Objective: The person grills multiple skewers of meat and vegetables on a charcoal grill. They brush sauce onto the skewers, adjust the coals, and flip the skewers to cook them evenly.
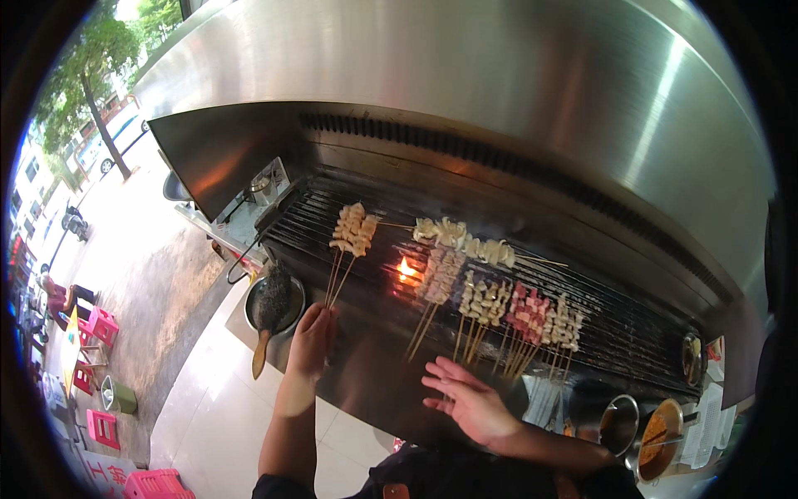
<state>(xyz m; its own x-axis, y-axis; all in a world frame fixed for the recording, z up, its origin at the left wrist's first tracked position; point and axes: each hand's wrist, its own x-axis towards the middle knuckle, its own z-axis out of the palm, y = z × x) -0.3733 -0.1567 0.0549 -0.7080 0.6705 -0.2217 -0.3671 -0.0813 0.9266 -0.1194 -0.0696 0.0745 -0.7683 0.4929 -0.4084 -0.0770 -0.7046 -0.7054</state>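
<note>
My left hand (pixel 315 337) is closed on the ends of several wooden skewers of pale browned meat (pixel 354 231), held over the left part of the grill grate (pixel 312 209). My right hand (pixel 464 399), fingers spread and holding nothing, is over the steel ledge below the grill. Small flames (pixel 406 270) rise beside pale pink meat skewers (pixel 440 274). Behind them lie whitish skewers (pixel 464 240). Rightward are pale skewers (pixel 485 302), red meat skewers (pixel 528 312) and more pale skewers (pixel 563 321), their sticks pointing towards me.
A dark-bristled brush with a wooden handle (pixel 262 355) rests across a metal bowl (pixel 299 312) at left. Bowls of dark sauce (pixel 619 424) and orange seasoning (pixel 654 436) stand at lower right, near a white basket (pixel 701 430). A steel hood (pixel 436 56) overhangs the grill. A person sits outside at left.
</note>
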